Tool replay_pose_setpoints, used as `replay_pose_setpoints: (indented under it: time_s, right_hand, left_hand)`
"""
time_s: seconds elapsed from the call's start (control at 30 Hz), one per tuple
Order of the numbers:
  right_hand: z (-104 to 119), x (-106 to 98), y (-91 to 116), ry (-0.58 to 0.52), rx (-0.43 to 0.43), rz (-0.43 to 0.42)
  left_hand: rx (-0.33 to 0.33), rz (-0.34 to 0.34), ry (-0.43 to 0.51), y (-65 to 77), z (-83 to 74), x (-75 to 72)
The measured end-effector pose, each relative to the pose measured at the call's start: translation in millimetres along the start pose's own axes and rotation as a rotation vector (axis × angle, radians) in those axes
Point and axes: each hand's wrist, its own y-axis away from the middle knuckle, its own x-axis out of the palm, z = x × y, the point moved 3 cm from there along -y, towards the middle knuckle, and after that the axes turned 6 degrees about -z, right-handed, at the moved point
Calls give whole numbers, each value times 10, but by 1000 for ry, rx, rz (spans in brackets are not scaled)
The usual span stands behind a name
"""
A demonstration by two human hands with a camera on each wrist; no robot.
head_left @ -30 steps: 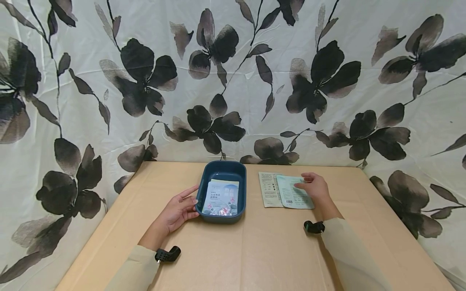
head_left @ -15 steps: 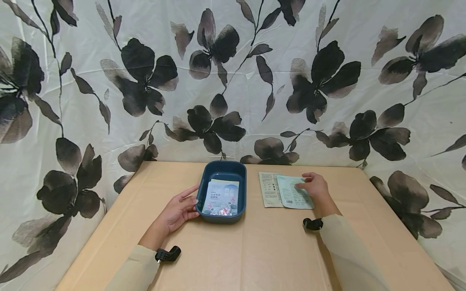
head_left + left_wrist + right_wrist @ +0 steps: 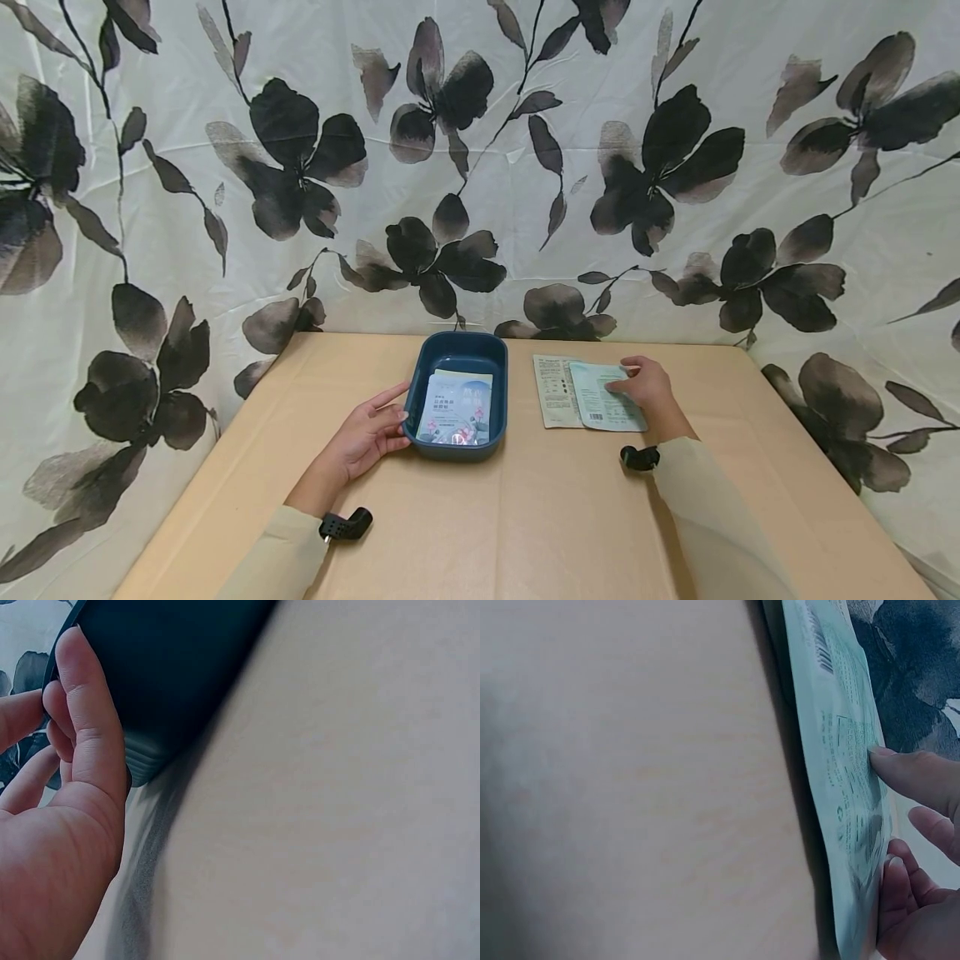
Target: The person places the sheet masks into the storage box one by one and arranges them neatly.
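Note:
My left hand (image 3: 371, 433) is at the left wall of a dark blue plastic tub (image 3: 497, 392), fingertips touching its side. Inside the tub lies a flat packet (image 3: 455, 408) with a pale blue floral print. In the left wrist view, the tub's outer wall (image 3: 172, 667) shows beside the upright digit of my left hand (image 3: 67, 825). On the right, my right hand (image 3: 654, 392) rests at a pale mint flat packet (image 3: 600, 400), one fingertip on its printed face. The right wrist view shows that packet (image 3: 840, 772) with other fingers loosely bent by its edge.
A second printed packet (image 3: 557, 392), whitish green, lies partly beneath the mint one. The light wooden-coloured table (image 3: 495, 533) ends at a floral curtain (image 3: 540, 167) behind. Black wrist bands (image 3: 347, 523) sit on both wrists.
My right forearm and wrist band have shifted slightly left and upward. My hands, the tub and the packets stay nearly as they were.

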Motion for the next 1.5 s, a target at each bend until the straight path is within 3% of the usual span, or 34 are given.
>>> replay_pose_setpoints:
  time_s: [0.5, 0.97, 1.5]
  right_hand:
    - [37, -18, 12, 22, -8, 19]
    - [35, -37, 19, -30, 2, 48]
    - [5, -104, 117, -45, -51, 85]
  left_hand:
    - [4, -1, -1, 14, -15, 1]
    - [4, 0, 3, 25, -30, 5]
    - [-4, 1, -1, -11, 3, -1]
